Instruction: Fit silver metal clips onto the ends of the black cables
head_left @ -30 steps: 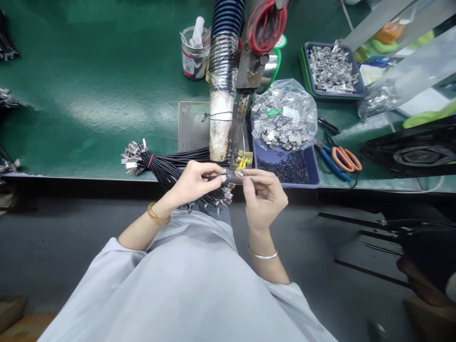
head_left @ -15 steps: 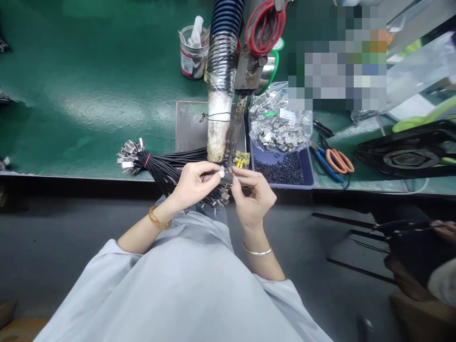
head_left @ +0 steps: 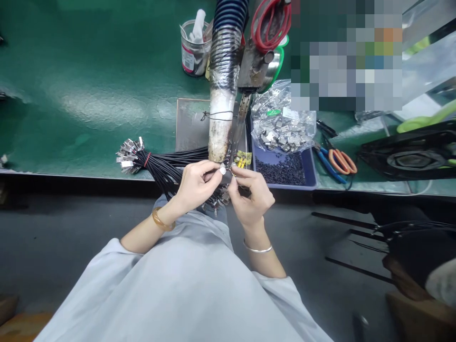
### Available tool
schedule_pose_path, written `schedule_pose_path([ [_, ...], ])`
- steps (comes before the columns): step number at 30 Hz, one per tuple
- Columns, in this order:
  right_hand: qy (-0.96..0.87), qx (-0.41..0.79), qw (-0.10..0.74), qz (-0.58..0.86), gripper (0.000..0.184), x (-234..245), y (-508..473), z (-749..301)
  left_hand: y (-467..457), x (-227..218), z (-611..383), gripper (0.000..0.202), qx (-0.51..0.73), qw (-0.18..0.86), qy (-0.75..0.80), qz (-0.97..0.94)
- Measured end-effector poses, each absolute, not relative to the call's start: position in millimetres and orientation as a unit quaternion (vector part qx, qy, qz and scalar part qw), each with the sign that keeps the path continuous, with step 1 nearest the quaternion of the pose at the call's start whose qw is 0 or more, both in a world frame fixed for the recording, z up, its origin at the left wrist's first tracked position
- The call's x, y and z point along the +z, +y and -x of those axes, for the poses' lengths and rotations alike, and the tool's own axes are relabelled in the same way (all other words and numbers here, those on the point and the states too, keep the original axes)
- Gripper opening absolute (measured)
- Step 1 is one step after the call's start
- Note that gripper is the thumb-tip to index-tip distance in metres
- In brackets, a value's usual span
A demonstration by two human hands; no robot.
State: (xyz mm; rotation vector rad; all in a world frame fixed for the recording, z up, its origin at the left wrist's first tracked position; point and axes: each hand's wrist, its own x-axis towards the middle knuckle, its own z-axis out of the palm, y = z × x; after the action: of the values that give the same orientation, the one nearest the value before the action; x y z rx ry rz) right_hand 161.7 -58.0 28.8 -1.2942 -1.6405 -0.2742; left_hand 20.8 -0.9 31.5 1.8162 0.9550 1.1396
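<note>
My left hand (head_left: 199, 186) is closed in a pinch just below the tip of the white-wrapped hose (head_left: 220, 123). Something small and whitish shows at its fingertips, too small to name. Close beside it, my right hand (head_left: 252, 194) pinches a thin wire (head_left: 233, 174) between thumb and forefinger. Both sets of fingertips almost meet under the lower end of a slotted metal arm (head_left: 241, 121). Behind and below my left hand runs a bundle of black cables (head_left: 167, 164) with metal connectors, tied with a red band.
A blue tray (head_left: 312, 175) of small black pieces stands at the right, with a bag of metal connectors (head_left: 285, 128) on it. Pliers (head_left: 331, 164) lie farther right. A tub (head_left: 194, 54) and a solder spool (head_left: 274, 71) stand behind. The bench edge runs beneath my hands.
My right hand has shifted slightly left and its fingers have tilted a little. My left hand keeps its pinch near the same spot. The whole view has shifted slightly.
</note>
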Motion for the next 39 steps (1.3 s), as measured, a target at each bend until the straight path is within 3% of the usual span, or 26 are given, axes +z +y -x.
schedule_pose_path([
  [39, -0.697, -0.145, 0.483, 0.509, 0.019, 31.7, -59.2, -164.9, -4.0, 35.6, -17.0, 0.02, 0.43, 0.372, 0.354, -0.743],
])
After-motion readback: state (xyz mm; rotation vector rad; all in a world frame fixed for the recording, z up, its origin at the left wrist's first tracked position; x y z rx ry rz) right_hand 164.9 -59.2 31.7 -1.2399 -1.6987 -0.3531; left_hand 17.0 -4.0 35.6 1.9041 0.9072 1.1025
